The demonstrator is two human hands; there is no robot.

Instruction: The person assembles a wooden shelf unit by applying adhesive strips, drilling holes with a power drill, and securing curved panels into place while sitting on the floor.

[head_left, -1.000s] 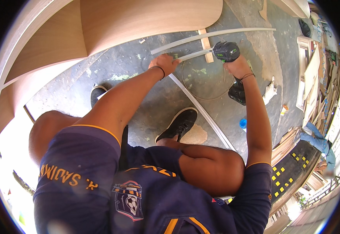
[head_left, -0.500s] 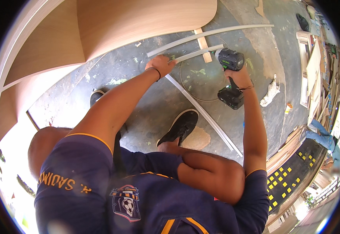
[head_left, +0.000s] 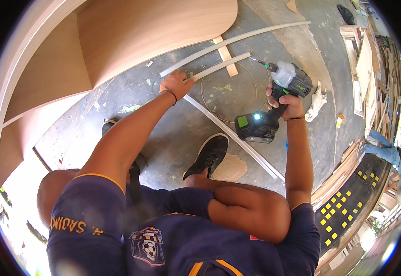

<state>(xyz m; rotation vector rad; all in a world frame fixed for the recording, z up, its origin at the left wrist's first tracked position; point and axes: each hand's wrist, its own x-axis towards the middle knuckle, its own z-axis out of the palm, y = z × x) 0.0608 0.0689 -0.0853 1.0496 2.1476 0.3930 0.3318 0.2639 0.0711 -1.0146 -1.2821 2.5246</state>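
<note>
My right hand (head_left: 287, 102) grips a cordless drill (head_left: 295, 79) by its handle. Its bit points left, just off the right end of a light metal strip (head_left: 223, 65), and a light glows on its battery base. The near end of that strip is in my left hand (head_left: 177, 83), fingers closed round it. The strip's other part rests across a short wooden batten (head_left: 226, 55) on the floor. Beyond it lies a longer curved-looking strip (head_left: 232, 39), apart from my hands. A pair of pale strips (head_left: 237, 138) runs from beneath my left hand toward the lower right.
A large wood-faced panel piece (head_left: 150, 32) stands at the upper left. My shoe (head_left: 208, 155) is planted beside the pale strips. A white crumpled cloth (head_left: 317, 102) lies right of the drill. Stacked boards (head_left: 368, 69) line the right side, near a black mat with yellow squares (head_left: 343, 207).
The drill has drawn back from the strip's end toward the right and turned, so its bit and lit base now show. My left hand still holds the strip.
</note>
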